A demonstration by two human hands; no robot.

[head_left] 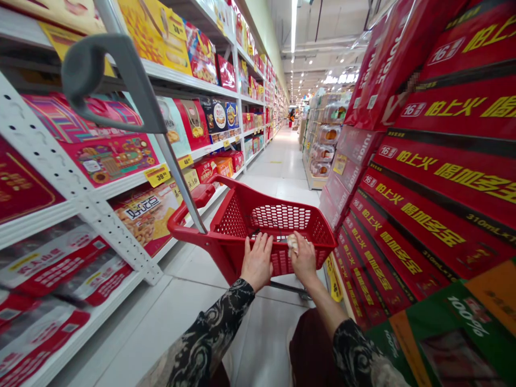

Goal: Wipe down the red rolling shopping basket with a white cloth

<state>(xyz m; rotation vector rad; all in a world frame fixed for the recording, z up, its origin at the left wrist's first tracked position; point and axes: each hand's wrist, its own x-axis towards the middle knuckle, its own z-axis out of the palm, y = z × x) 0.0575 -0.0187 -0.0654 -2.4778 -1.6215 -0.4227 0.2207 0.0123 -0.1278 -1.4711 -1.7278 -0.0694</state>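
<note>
The left hand (pixel 257 262) rests open, fingers spread, on the near wall of a red plastic shopping basket (pixel 234 217). The right hand (pixel 304 259) pinches a small crumpled whitish item (pixel 292 245) against that wall. Left of the hands stand store shelves (pixel 72 183) of boxed goods; to their right, stacked red drink cartons (pixel 439 199).

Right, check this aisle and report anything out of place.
Nothing looks spilled or damaged. The one odd thing is a crumpled pale wad under the right hand on the red shopping basket, too small to identify.
</note>
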